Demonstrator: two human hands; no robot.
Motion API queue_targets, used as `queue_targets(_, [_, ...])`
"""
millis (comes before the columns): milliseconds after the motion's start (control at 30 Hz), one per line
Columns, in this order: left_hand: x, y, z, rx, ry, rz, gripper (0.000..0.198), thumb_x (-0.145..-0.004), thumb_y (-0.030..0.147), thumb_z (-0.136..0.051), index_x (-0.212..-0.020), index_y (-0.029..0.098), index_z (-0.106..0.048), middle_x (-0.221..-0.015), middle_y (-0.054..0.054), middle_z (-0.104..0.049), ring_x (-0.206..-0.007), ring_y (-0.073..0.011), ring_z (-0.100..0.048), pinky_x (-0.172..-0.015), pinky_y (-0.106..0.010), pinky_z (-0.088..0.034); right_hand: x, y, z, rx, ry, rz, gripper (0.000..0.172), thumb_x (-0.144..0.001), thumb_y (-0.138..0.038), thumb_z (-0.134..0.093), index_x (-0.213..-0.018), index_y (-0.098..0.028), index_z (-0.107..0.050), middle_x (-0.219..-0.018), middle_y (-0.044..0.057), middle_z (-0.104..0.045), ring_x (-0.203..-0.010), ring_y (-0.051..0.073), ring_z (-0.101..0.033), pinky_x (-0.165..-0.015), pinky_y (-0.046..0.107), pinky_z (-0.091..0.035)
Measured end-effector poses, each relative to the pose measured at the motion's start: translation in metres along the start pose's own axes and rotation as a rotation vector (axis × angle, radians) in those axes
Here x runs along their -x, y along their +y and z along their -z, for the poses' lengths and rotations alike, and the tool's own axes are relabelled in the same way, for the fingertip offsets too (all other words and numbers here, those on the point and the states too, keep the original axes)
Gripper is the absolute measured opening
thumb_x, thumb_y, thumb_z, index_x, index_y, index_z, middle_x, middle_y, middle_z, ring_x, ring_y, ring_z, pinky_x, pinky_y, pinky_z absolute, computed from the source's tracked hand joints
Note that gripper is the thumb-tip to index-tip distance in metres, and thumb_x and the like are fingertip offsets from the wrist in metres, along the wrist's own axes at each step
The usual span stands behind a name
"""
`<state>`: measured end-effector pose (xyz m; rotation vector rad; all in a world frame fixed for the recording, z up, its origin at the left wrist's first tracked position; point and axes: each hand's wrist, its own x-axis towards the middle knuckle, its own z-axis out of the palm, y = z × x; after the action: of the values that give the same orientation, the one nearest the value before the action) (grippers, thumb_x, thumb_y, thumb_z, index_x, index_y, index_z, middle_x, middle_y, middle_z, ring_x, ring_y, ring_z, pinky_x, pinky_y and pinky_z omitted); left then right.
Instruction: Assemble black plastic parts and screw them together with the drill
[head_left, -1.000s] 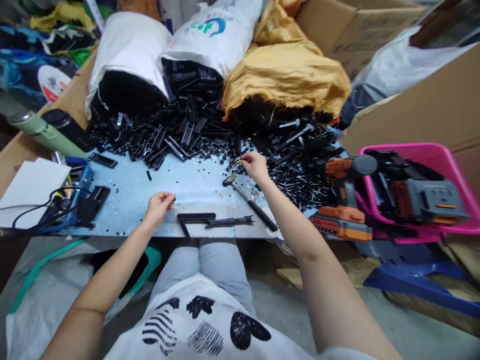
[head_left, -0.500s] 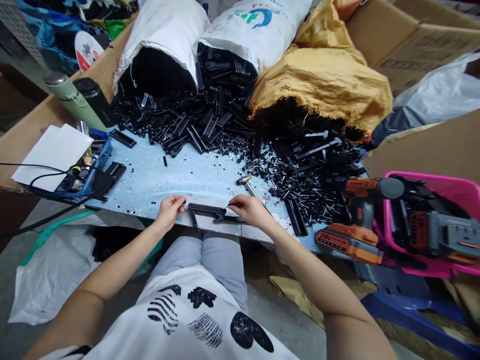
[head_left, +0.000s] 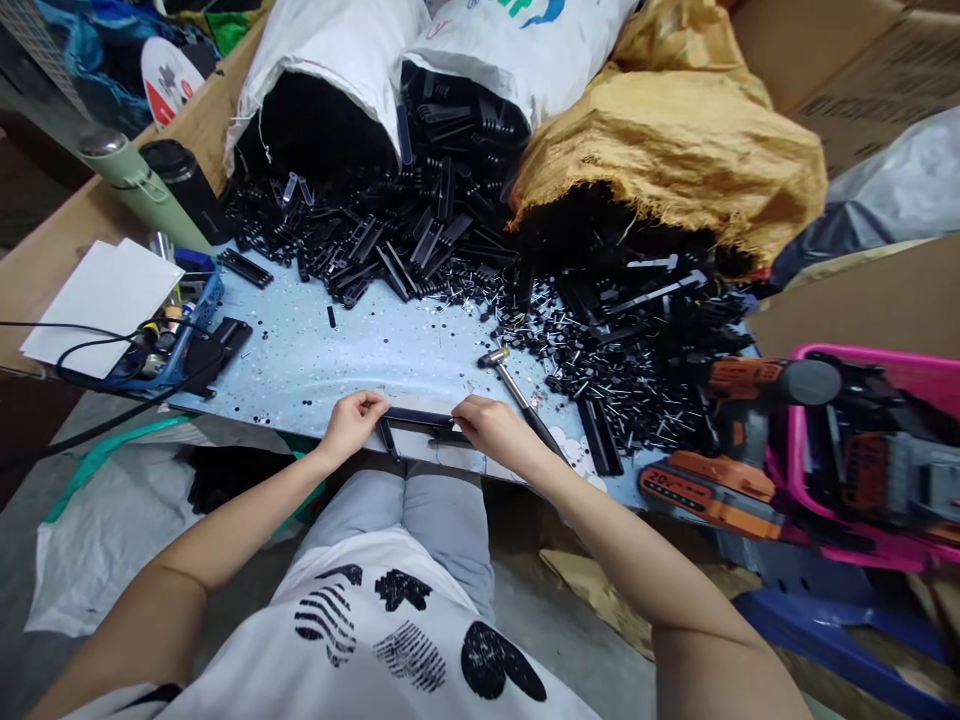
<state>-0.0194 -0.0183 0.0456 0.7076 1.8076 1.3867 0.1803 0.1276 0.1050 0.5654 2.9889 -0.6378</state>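
Note:
At the bench's front edge lies a long black plastic bar (head_left: 416, 417), with a shorter black arm (head_left: 386, 438) angled down from its left end. My left hand (head_left: 354, 425) is closed in a pinch against that left end. A matching pinch of my right hand (head_left: 487, 425) touches the right end. The small metal pins seen in the fingers earlier are now hidden by the fingertips. Beyond my right hand rests a hammer (head_left: 514, 385), its dark handle running toward my wrist.
Black plastic parts (head_left: 360, 245) and loose pins (head_left: 622, 370) pile up before two white sacks (head_left: 330, 45) and a yellow sack (head_left: 675, 130). On the right are a cordless drill (head_left: 739, 430) and a pink bin (head_left: 802, 410). A blue basket (head_left: 199, 300) and green flask (head_left: 142, 190) stand left.
My left hand has moved right onto the bar's left end, and my right hand has closed in on the other end. The pins have gone out of sight. The view has shifted slightly.

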Motion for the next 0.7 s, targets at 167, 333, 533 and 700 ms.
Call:
queue_targets(167, [-0.006, -0.003, 0.001, -0.023, -0.01, -0.015, 0.026, -0.068, 0.037, -0.07, -0.08, 0.015, -0.065, -0.065, 0.0, -0.058, -0.06, -0.0121, -0.052, -0.06, -0.024, -0.041, -0.002, 0.005, -0.008, 0.02, -0.029, 0.036, 0.018, -0.084, -0.007, -0.049, -0.085, -0.016, -0.064, -0.084, 0.007, -0.065, -0.075, 0.016, -0.061, -0.067, 0.023, -0.042])
queue_targets(333, [-0.013, -0.018, 0.004, -0.082, -0.075, 0.057, 0.027, -0.069, 0.038, -0.068, -0.082, 0.015, -0.061, -0.06, 0.002, -0.053, -0.056, -0.012, -0.051, -0.058, -0.024, -0.04, -0.004, 0.011, -0.027, 0.045, -0.031, 0.039, 0.019, -0.085, -0.008, -0.047, -0.082, -0.016, -0.064, -0.078, 0.007, -0.065, -0.075, 0.017, -0.062, -0.067, 0.024, -0.043])
queue_targets(533, [0.01, -0.026, 0.015, -0.484, 0.048, -0.319, 0.035, -0.086, 0.037, -0.049, -0.115, 0.017, -0.052, -0.095, -0.008, -0.061, -0.082, -0.0185, -0.059, -0.078, -0.034, -0.047, 0.005, 0.008, -0.042, -0.021, 0.265, 0.176, 0.033, -0.092, -0.032, -0.048, -0.122, -0.019, -0.055, -0.113, 0.012, -0.063, -0.102, 0.022, -0.058, -0.087, 0.037, -0.047])
queue_targets(700, [0.019, -0.028, 0.02, -0.819, -0.097, -0.879, 0.035, -0.085, 0.031, -0.053, -0.116, 0.019, -0.057, -0.119, -0.014, -0.059, -0.118, -0.0278, -0.05, -0.097, -0.042, -0.036, 0.025, 0.028, -0.06, 0.127, 0.242, 0.213, 0.045, -0.092, -0.041, -0.046, -0.133, -0.021, -0.046, -0.128, 0.013, -0.054, -0.105, 0.025, -0.056, -0.085, 0.039, -0.047])
